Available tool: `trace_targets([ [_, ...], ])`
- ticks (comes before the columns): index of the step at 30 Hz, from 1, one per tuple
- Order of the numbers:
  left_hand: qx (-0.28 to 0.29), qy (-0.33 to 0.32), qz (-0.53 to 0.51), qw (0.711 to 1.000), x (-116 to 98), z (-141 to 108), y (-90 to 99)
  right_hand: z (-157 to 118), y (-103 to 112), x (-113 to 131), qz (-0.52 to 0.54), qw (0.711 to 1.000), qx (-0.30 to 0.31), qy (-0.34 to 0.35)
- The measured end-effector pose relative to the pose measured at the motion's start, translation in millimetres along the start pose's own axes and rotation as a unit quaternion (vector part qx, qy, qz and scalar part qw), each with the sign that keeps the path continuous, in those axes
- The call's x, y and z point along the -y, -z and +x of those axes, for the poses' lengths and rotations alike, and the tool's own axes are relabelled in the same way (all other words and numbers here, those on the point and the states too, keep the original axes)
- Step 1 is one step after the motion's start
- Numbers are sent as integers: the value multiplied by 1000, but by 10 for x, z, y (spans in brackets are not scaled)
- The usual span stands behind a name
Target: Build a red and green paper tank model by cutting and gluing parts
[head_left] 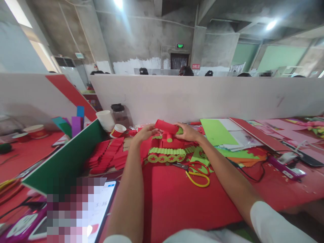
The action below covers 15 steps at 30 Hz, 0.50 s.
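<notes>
A paper tank model point(168, 153) with green corrugated tracks and red stars on its round wheels stands on the red table. Above its body is a rolled red paper tube point(166, 127). My left hand point(145, 133) is at the tube's left end, with its fingers closed at the tube. At the other end, my right hand point(187, 132) is closed on a small green paper piece point(180, 131) beside the red tube. Scissors point(194, 172) with red and yellow handles lie just in front of the model, their blades pointing left.
Red paper strips point(108, 155) lie left, beside a green board point(65, 158), paper cups point(117, 130) and a lidded bottle point(120, 114). A phone point(106, 202) lies front left. Green sheets point(219, 131), cables and a purple power strip point(286, 168) are right. A white partition point(202, 98) stands behind.
</notes>
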<state>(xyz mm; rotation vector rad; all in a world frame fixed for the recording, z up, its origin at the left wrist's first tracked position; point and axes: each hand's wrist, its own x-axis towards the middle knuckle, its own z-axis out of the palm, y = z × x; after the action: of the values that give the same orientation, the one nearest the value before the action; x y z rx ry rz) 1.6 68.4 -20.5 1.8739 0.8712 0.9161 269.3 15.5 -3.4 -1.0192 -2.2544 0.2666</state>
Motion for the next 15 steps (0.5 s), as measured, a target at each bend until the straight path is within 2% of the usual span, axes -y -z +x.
trace_targets([
  [4,-81,27,-19,996,77,-2,169,-2,107,-81,14,998,-54,-21],
  [8,-132,57,-11,990,90,-8,249,-3,265,-181,33,986,-159,-37],
  [11,-116,75,34,990,97,-11,239,-25,411,-253,41,969,-238,-53],
  [15,-30,102,104,989,134,-26,176,-66,585,-353,27,951,-301,-69],
])
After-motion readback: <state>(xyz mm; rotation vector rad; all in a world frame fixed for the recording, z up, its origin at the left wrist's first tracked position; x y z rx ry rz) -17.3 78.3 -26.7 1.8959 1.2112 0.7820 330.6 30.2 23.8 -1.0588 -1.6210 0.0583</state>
